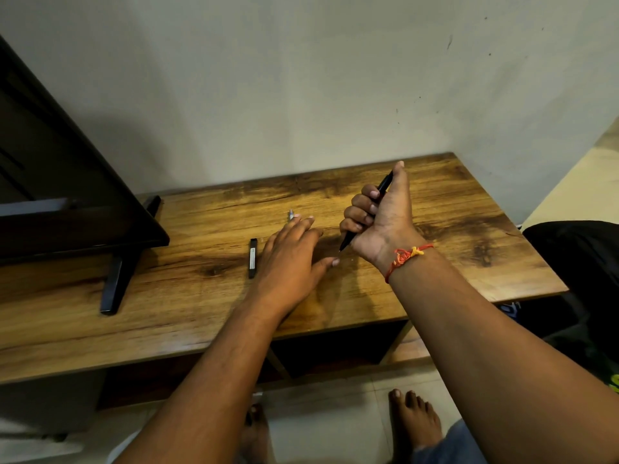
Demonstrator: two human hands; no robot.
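My right hand (378,216) grips a black pen (384,184) in a fist above the wooden table (452,236), tip pointing down toward the tabletop and thumb stretched along the upper end. A red and orange thread is tied round that wrist. My left hand (291,256) lies flat over the table with straight, spread fingers and holds nothing. A small silvery pen part (291,214) lies on the wood at its fingertips. A black pen cap or barrel (253,258) with a white label lies just left of that hand.
A dark TV screen (60,182) on a black angled stand foot (120,279) fills the table's left end. A pale wall stands close behind. A black bag (582,262) sits at the right. Open shelves lie under the tabletop, and my bare feet are on the tiled floor.
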